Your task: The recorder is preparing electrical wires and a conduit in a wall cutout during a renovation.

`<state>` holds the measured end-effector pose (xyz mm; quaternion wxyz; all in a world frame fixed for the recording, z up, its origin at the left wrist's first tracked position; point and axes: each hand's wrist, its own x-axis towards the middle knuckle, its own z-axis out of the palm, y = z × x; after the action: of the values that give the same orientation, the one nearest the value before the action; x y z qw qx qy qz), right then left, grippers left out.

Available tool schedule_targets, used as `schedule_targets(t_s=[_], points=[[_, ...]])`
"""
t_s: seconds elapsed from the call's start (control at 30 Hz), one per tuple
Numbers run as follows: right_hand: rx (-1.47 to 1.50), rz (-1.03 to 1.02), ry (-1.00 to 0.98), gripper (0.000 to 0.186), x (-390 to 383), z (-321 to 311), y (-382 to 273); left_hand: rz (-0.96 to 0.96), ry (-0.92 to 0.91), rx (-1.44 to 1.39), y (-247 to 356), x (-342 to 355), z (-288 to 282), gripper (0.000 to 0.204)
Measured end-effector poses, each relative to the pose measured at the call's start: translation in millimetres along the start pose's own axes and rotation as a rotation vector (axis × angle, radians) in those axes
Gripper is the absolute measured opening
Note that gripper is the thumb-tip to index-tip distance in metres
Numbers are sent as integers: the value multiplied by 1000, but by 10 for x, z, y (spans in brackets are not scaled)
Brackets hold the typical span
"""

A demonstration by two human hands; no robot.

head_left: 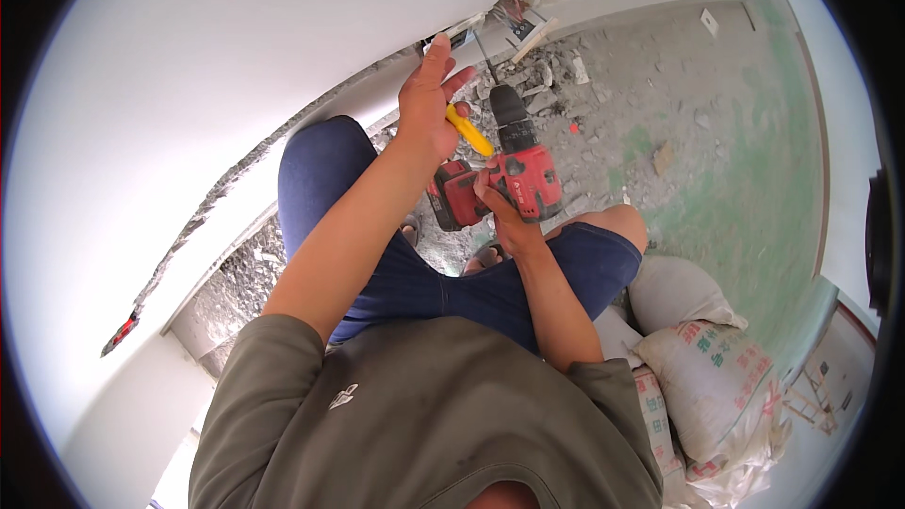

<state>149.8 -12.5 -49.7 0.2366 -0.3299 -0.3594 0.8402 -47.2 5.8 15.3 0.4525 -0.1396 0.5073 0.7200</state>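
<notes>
My right hand [509,219] is closed around the grip of a red and black cordless drill [530,179]. Its battery lies to the left, and a long thin bit [486,58] points away from me toward the foot of the wall. In my left hand [429,108], a yellow-handled tool [470,132] is held against the palm by the curled fingers; its other end is hidden. A finger of that hand stretches up beside a dark wall box [459,40] set in the broken wall edge. A second box [520,29] with loose wires is just right of it.
A rough groove [222,190] runs along the white wall [236,47] on the left, with a small red and black object [120,334] at its lower end. Broken rubble [547,75] covers the floor by the wall. Filled white sacks [707,386] lie at my right.
</notes>
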Motion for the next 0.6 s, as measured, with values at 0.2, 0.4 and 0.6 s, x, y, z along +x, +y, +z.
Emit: schedule_targets(t_s=[0.2,0.4,0.6], points=[[-10,-16,-39,34,-25,-76,23,-51,-29,-132,-9,53,37,63],[-5,-12,-6,31,-57,-63,43,-89,-85,-42,-106,55,40,44],[-127,-8,-33,24,-57,-144,56,-198,-200,141,-174,127,-8,31]])
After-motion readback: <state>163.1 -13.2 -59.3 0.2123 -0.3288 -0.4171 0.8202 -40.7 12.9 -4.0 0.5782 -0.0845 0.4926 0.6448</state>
